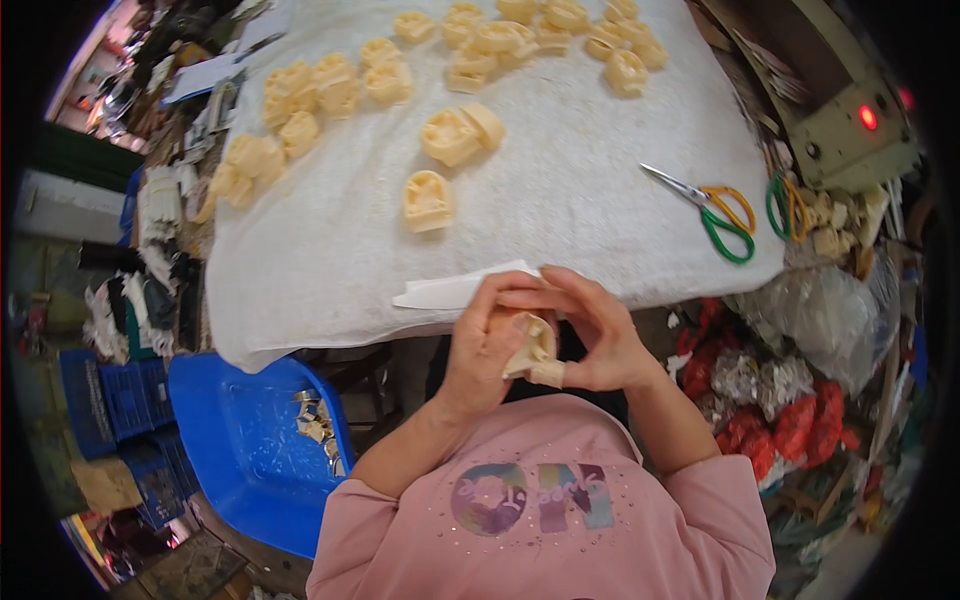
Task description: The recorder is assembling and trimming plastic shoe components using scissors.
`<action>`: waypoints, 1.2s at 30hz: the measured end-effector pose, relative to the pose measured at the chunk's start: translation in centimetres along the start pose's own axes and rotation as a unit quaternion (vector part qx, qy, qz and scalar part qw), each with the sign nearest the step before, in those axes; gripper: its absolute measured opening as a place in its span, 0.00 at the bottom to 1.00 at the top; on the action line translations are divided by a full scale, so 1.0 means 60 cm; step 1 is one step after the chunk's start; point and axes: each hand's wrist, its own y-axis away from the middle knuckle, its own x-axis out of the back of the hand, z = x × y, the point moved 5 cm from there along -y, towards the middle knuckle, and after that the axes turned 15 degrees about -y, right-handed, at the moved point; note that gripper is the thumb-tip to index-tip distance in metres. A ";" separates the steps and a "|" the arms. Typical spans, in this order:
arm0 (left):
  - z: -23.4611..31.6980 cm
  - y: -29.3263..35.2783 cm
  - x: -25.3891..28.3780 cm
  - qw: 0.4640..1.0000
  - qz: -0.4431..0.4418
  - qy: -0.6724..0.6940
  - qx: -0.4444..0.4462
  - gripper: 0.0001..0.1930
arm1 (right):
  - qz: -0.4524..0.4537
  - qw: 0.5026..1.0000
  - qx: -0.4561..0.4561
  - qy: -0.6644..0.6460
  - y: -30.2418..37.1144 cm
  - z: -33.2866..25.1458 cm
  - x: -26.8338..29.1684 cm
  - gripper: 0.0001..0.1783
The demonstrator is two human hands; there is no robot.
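In front of my chest, both hands hold a small cream-coloured hollow moulded piece (537,347), with an open, ridged side showing. My left hand (478,352) is wrapped round its left side. My right hand (607,337) curves over from the right, its thumb against the lower right edge. Some fingertips meet above the piece and are partly hidden. Just beyond the hands, a white flat strip (465,289) lies at the near table edge. Farther up the white cloth sit a single cream moulded piece (429,202) and two more touching each other (455,136).
Several similar cream pieces (490,40) are clustered along the far side of the cloth-covered table (570,200). Scissors (712,208) lie at the right. Below left stands a blue tub (240,440) with shiny scraps. Plastic bags (820,320) and red bundles (795,425) crowd the lower right.
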 end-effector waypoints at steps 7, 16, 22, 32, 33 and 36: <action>-0.005 0.002 -0.005 0.999 0.036 0.035 -0.008 0.42 | -0.005 1.000 0.028 -0.013 -0.010 -0.005 0.006 0.43; 0.010 -0.005 -0.026 0.996 0.085 -0.037 0.001 0.33 | 0.092 0.927 -0.192 -0.309 -0.030 0.018 0.000 0.13; -0.001 -0.009 -0.025 0.988 0.113 -0.090 -0.054 0.27 | 0.067 0.980 -0.070 -0.174 -0.009 0.027 -0.010 0.10; 0.003 -0.008 -0.012 0.972 0.204 -0.071 -0.088 0.24 | 0.113 0.992 0.007 -0.046 0.007 0.029 -0.039 0.25; 0.004 -0.009 -0.012 0.972 0.205 -0.071 -0.088 0.24 | 0.103 0.994 0.018 -0.023 0.007 0.028 -0.040 0.27; 0.004 -0.014 -0.010 0.975 0.202 -0.054 -0.077 0.22 | 0.089 0.988 -0.042 -0.121 0.002 0.030 -0.034 0.28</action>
